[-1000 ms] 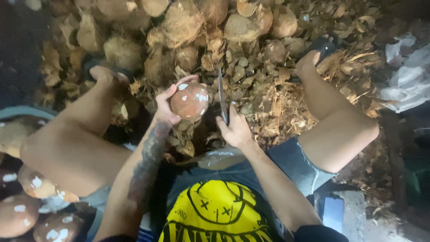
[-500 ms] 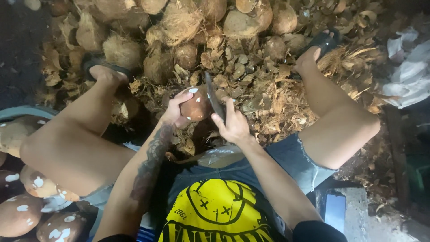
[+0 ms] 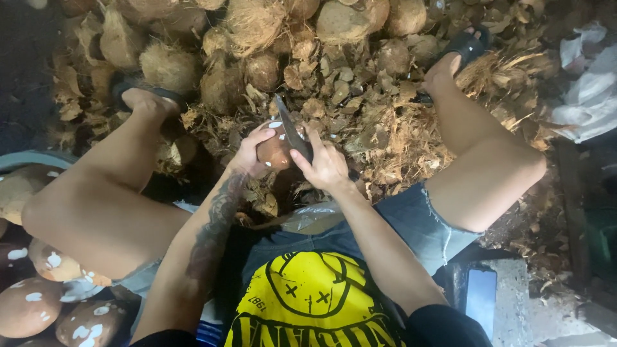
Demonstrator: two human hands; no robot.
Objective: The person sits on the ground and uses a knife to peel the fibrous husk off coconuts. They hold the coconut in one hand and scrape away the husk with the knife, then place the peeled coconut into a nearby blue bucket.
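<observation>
My left hand (image 3: 249, 151) cups a brown peeled coconut (image 3: 275, 149) with white nicks, held low between my knees. My right hand (image 3: 324, 164) grips a dark knife (image 3: 289, 125) whose blade lies across the coconut's top, tip pointing away from me. Both hands are close together, touching the nut. Part of the coconut is hidden behind the blade and my fingers.
A heap of husked coconuts (image 3: 257, 38) and loose husk shreds (image 3: 392, 128) fills the ground ahead, between my sandalled feet. A basin of peeled coconuts (image 3: 38, 295) sits at the lower left. A phone (image 3: 481, 299) lies on a block at the right; white bags (image 3: 588, 90) lie far right.
The coconut was held up with the knife upright beside it; both hands have since dropped lower and the blade now lies on the nut.
</observation>
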